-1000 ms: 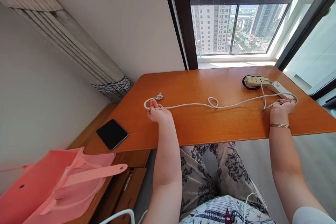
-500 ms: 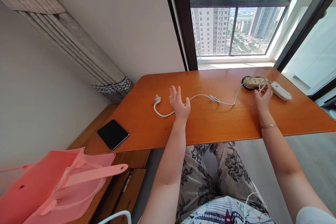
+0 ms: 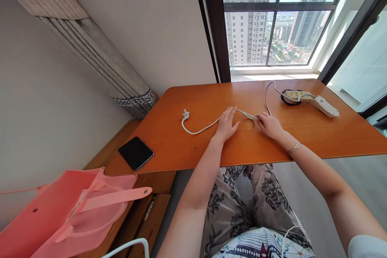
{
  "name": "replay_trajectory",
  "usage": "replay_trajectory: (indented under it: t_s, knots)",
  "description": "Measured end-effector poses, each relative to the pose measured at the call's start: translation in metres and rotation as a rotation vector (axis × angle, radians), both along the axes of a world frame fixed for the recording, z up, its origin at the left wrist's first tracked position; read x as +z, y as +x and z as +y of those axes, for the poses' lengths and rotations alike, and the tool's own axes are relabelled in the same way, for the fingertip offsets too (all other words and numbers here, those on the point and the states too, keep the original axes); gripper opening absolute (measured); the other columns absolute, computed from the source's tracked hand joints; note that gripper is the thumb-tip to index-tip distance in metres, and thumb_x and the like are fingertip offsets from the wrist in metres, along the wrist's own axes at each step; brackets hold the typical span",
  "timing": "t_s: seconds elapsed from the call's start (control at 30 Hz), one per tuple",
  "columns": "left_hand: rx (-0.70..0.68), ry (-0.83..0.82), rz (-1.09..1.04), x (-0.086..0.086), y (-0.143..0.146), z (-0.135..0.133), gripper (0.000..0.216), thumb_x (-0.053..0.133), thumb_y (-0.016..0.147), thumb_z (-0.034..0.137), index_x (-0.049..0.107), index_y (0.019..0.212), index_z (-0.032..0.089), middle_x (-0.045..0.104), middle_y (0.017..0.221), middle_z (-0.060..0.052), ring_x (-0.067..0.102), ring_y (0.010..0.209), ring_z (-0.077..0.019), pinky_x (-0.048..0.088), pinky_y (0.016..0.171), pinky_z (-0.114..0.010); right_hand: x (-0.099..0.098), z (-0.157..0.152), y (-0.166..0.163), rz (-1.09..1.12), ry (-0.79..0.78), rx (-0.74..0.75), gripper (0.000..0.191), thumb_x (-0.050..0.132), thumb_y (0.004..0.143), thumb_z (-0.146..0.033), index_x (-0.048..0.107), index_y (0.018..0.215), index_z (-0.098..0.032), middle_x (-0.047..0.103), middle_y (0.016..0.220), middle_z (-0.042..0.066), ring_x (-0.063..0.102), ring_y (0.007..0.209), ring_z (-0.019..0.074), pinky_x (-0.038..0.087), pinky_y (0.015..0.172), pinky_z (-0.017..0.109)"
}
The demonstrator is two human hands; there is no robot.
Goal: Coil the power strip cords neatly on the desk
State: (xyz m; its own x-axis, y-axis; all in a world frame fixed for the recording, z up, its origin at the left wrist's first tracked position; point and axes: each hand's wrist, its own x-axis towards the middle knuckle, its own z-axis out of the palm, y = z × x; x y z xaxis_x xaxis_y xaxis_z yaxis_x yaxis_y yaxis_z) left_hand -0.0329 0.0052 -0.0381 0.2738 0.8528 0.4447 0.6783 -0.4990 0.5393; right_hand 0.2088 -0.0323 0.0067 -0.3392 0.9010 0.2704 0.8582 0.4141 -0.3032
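A white power cord (image 3: 199, 131) runs across the wooden tabletop from a plug (image 3: 185, 114) on the left to a white power strip (image 3: 326, 107) on the right. Over the middle of the cord lies my left hand (image 3: 226, 125), fingers stretched out and thumb apart. My right hand (image 3: 270, 126) pinches the cord just to the right, where it is doubled into a narrow bundle (image 3: 248, 115). From there the cord loops up and back toward the strip. Beside the strip sit a cream-coloured socket block (image 3: 298, 96) and a coiled black cable (image 3: 284, 98).
A dark tablet (image 3: 136, 153) lies at the table's left end. Next to it, lower left, is an open pink bag (image 3: 69, 209) with a strap. A window (image 3: 275, 36) stands behind the wooden table (image 3: 169, 145), and a gathered curtain (image 3: 99, 52) hangs at the left.
My right hand has moved left from beside the power strip to the cord's bundled middle. My left hand has come down from above the table, rightward onto the cord. The cord's right part now loops higher.
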Motion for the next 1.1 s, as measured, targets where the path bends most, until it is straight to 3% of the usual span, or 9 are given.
replay_trajectory:
  t_s: [0.13,0.2,0.27,0.43,0.53,0.7,0.93,1.1]
  knots:
    - [-0.024,0.063,-0.254,0.007,0.003,-0.003,0.041,0.068,0.089,0.039,0.065,0.128,0.025,0.068,0.124,-0.013,0.063,0.118,-0.0293,0.043,0.110,-0.047,0.029,0.018,-0.006,0.463,0.045,-0.027,0.029,0.047,0.099,-0.033,0.071,0.105,-0.018,0.072,0.093,0.009,0.068,0.086,0.0216,0.051,0.079,0.033]
    - [-0.020,0.082,-0.402,0.011,0.006,-0.007,0.031,0.069,0.089,0.042,0.069,0.114,0.025,0.068,0.104,-0.009,0.064,0.096,-0.0248,0.049,0.096,-0.040,0.047,0.029,-0.009,0.675,-0.018,-0.052,0.031,0.050,0.096,-0.038,0.071,0.103,-0.017,0.068,0.078,0.004,0.063,0.067,0.0177,0.050,0.067,0.031]
    - [0.009,0.122,-0.531,0.013,0.008,-0.011,0.024,0.069,0.089,0.044,0.070,0.103,0.024,0.064,0.093,-0.007,0.061,0.085,-0.0217,0.050,0.084,-0.034,0.063,0.039,-0.012,0.779,-0.022,-0.050,0.032,0.054,0.092,-0.042,0.072,0.101,-0.017,0.065,0.073,0.002,0.057,0.061,0.0154,0.047,0.062,0.029]
    - [0.134,0.353,-0.547,0.014,0.006,-0.017,0.030,0.055,0.098,0.049,0.065,0.097,0.021,0.062,0.090,-0.008,0.060,0.083,-0.0203,0.049,0.077,-0.033,0.083,0.057,-0.008,0.701,0.128,-0.104,0.028,0.059,0.085,-0.039,0.076,0.092,-0.017,0.071,0.080,0.005,0.059,0.076,0.0185,0.047,0.074,0.033]
    - [0.165,0.483,-0.417,0.013,0.006,-0.018,0.037,0.045,0.103,0.051,0.064,0.101,0.020,0.063,0.090,-0.008,0.060,0.081,-0.0191,0.049,0.074,-0.033,0.080,0.066,0.000,0.710,0.109,-0.177,0.030,0.058,0.085,-0.040,0.076,0.091,-0.016,0.070,0.079,0.005,0.059,0.076,0.0192,0.047,0.075,0.034]
    - [0.187,0.536,-0.254,0.013,0.006,-0.021,0.042,0.039,0.105,0.050,0.067,0.105,0.019,0.066,0.092,-0.010,0.063,0.083,-0.0191,0.050,0.071,-0.032,0.076,0.076,0.017,0.798,0.124,-0.276,0.033,0.058,0.086,-0.043,0.074,0.093,-0.015,0.064,0.073,0.003,0.056,0.074,0.0187,0.046,0.071,0.033]
    - [0.216,0.754,-0.171,0.025,-0.009,-0.031,0.028,0.049,0.103,0.036,0.072,0.103,0.020,0.070,0.089,-0.010,0.066,0.083,-0.0190,0.050,0.074,-0.031,0.090,0.062,0.039,0.794,0.160,-0.300,0.022,0.057,0.088,-0.031,0.071,0.095,-0.015,0.060,0.073,0.000,0.050,0.071,0.0153,0.039,0.070,0.031]
    - [0.271,0.785,-0.174,0.033,-0.038,-0.045,0.024,0.055,0.099,0.038,0.074,0.098,0.022,0.068,0.085,-0.009,0.064,0.078,-0.0197,0.049,0.075,-0.033,0.095,0.055,0.068,0.756,0.205,-0.384,0.015,0.060,0.089,-0.030,0.065,0.083,-0.017,0.054,0.067,-0.002,0.046,0.069,0.0140,0.036,0.070,0.031]
